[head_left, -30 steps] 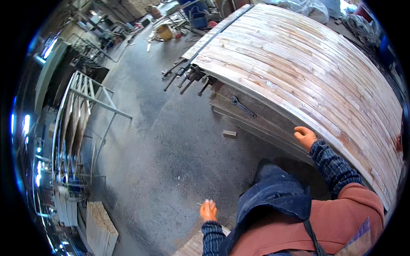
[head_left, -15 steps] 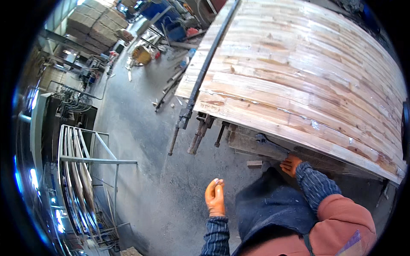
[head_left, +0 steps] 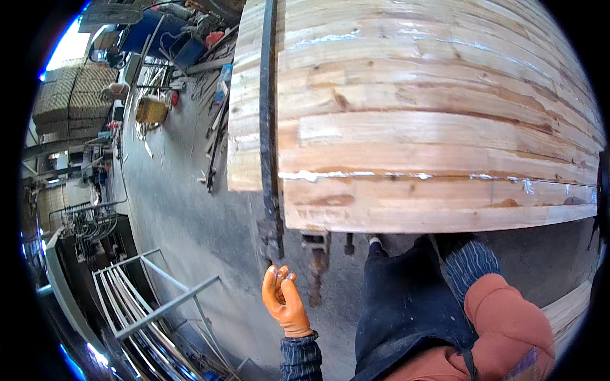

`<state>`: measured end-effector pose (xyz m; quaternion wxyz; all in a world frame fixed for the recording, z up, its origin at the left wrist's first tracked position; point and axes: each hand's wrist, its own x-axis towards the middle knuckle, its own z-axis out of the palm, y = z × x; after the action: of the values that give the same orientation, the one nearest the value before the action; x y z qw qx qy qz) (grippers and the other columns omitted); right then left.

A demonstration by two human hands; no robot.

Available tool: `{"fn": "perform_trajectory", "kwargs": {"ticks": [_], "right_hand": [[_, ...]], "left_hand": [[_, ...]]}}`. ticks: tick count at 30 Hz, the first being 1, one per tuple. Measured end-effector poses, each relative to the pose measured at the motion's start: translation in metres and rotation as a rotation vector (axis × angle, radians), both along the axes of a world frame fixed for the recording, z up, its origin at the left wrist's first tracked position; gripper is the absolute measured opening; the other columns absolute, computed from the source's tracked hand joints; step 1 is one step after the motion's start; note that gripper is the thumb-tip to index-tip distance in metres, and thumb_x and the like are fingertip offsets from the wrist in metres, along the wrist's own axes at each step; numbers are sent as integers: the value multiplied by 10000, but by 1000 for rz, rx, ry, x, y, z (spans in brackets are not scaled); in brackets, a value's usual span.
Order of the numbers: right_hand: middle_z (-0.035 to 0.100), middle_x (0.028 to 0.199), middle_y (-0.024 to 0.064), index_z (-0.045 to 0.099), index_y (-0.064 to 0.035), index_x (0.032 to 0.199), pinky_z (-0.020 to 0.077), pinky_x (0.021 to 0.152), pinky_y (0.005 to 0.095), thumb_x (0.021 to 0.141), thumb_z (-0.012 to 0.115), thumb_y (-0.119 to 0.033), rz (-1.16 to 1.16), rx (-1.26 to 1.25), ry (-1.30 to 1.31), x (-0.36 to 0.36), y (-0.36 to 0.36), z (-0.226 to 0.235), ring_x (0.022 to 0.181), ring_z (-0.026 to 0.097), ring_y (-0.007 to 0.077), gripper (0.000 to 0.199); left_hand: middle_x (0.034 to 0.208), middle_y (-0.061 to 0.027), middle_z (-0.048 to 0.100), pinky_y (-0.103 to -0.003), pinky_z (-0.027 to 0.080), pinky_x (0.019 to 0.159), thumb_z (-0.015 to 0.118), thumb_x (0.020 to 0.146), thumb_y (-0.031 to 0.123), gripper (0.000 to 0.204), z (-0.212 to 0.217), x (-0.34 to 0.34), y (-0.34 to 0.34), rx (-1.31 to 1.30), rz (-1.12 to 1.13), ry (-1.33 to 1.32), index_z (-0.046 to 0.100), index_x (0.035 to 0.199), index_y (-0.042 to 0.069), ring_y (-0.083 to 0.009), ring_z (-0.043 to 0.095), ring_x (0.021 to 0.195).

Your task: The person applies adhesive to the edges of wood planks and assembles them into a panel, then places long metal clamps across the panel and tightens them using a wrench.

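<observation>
My left hand (head_left: pixel 284 301), in an orange glove with pale smears on the fingertips, is raised below the end of a dark bar clamp (head_left: pixel 269 120). Its fingers are loosely curled and apart, with nothing visible between them. Across the top lies a wide panel of glued wood strips (head_left: pixel 419 143), with white glue (head_left: pixel 356 174) along a seam close to its near edge. The bar clamp runs over the panel's left part. A rusty clamp screw (head_left: pixel 316 273) and a shorter one (head_left: pixel 349 244) stick out under the near edge. My right sleeve (head_left: pixel 470 263) reaches that edge; the hand is hidden beneath.
At lower left stands a metal rack (head_left: pixel 165 305) with long curved bars. Farther off on the concrete floor are a yellow bucket (head_left: pixel 151 111), wood scraps (head_left: pixel 216 133) and a blue bin (head_left: pixel 149 35). Stacked bundles (head_left: pixel 73 95) stand at far left. Boards (head_left: pixel 569 308) lie at lower right.
My view has turned, so the panel's near edge now runs nearly level. My right hand and the wrench beside it have gone out of sight. My left hand is now closer to the bar clamp's end.
</observation>
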<state>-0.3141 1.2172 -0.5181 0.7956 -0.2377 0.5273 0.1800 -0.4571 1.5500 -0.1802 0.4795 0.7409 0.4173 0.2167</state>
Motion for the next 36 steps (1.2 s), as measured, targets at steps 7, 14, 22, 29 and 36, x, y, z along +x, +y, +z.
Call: {"fn": "perform_trajectory", "kwargs": {"ticks": [7, 14, 22, 29, 36], "right_hand": [[562, 1378, 151, 491, -82, 1403, 436, 1056, 544, 973, 488, -567, -99, -93, -110, -46, -34, 57, 1245, 533, 360, 647], [498, 742, -20, 589, -44, 1292, 523, 577, 307, 965, 541, -229, 14, -648, -14, -41, -129, 292, 590, 499, 131, 379], [631, 848, 51, 561, -3, 1302, 594, 741, 343, 924, 682, -141, 1143, -435, -383, 110, 43, 525, 735, 671, 177, 420], [707, 982, 89, 505, -33, 1346, 590, 791, 320, 962, 639, -149, 2085, -493, -467, 187, 189, 548, 871, 716, 185, 423], [725, 836, 107, 637, -92, 1050, 560, 719, 412, 874, 652, -182, 3056, -1384, -530, 246, 363, 527, 798, 723, 251, 198]], "left_hand": [[1242, -181, 636, -359, 556, 972, 540, 985, 1, 390, -6, 88, 75, -152, -257, -123, 513, 1372, -33, -233, 643, 1140], [1346, -195, 580, -344, 499, 999, 649, 948, 66, 497, -50, 154, 96, -429, -327, -245, 481, 1403, -43, -240, 576, 1233], [1288, -187, 612, -345, 510, 955, 778, 839, 132, 689, -70, 187, 86, -557, -281, -277, 453, 1410, -73, -232, 609, 1142], [1355, -210, 574, -372, 465, 1029, 764, 835, 159, 743, -78, 183, 96, -754, -367, -254, 415, 1448, -76, -251, 577, 1218], [1290, -165, 624, -350, 486, 992, 751, 839, 139, 717, -95, 184, 85, -797, -371, -329, 436, 1456, -45, -222, 606, 1155]]}}
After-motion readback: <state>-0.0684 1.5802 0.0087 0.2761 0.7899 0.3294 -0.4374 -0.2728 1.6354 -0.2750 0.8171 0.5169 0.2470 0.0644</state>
